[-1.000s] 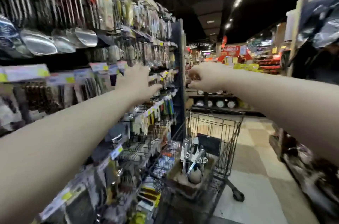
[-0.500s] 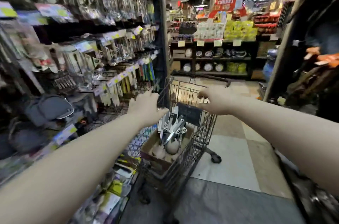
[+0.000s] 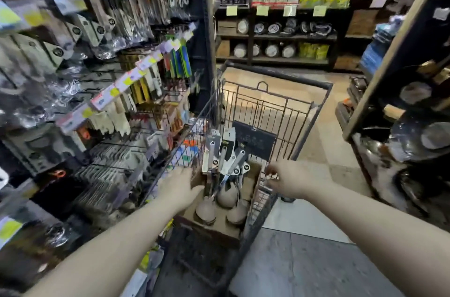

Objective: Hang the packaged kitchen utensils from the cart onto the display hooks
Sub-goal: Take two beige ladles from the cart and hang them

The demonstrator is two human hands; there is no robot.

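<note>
Blur smears the hooks [image 3: 136,72] and the left hand [image 3: 180,187], whose fingers reach out straight at the box [image 3: 219,226] edge, holding nothing. The right hand [image 3: 289,181] curls loosely at the cart [image 3: 280,79] rim; whether it grips is unclear. Utensils [image 3: 226,162] — round-bowled, silver-handled, carded — stand upright in the box inside the cart.

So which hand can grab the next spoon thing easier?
Left, probably: the left hand is right beside the packaged utensils, while the right hand is at the cart side.
</note>
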